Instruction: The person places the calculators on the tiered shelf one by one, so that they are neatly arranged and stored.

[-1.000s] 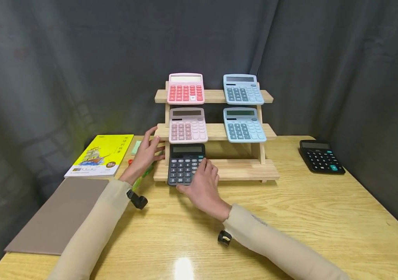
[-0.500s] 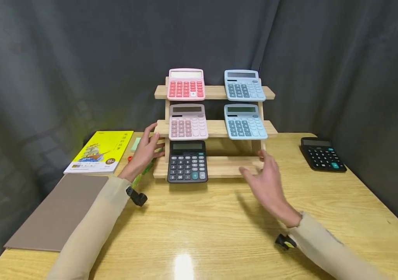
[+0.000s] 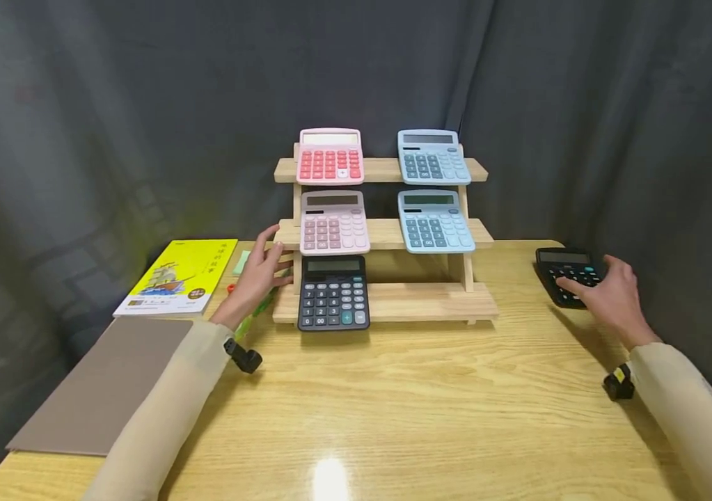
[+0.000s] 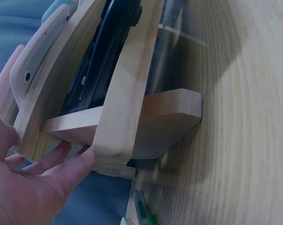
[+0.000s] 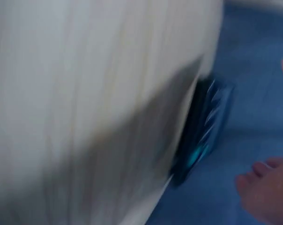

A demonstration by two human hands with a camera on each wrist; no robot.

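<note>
A three-tier wooden display rack (image 3: pixel 431 303) stands at the back middle of the table. My left hand (image 3: pixel 257 275) holds its left end, thumb at the middle board and fingers reaching under it by the side post in the left wrist view. On the bottom board leans a dark grey calculator (image 3: pixel 333 293). My right hand (image 3: pixel 615 296) hovers over a black calculator (image 3: pixel 561 259) at the table's right edge, thumb and fingers spread across it. In the blurred right wrist view, the fingers (image 5: pixel 254 180) are apart from this calculator (image 5: pixel 202 126).
Higher on the rack sit a pink calculator (image 3: pixel 330 156), a pale pink one (image 3: pixel 334 223) and two blue ones (image 3: pixel 434 156). At the left lie a yellow book (image 3: pixel 177 275), a brown folder (image 3: pixel 101 386) and small green items (image 3: pixel 262 306). Dark curtains (image 3: pixel 356 62) hang behind.
My right hand has left the dark grey calculator on the bottom board and moved right to the black calculator at the table edge. My left hand stays at the rack.
</note>
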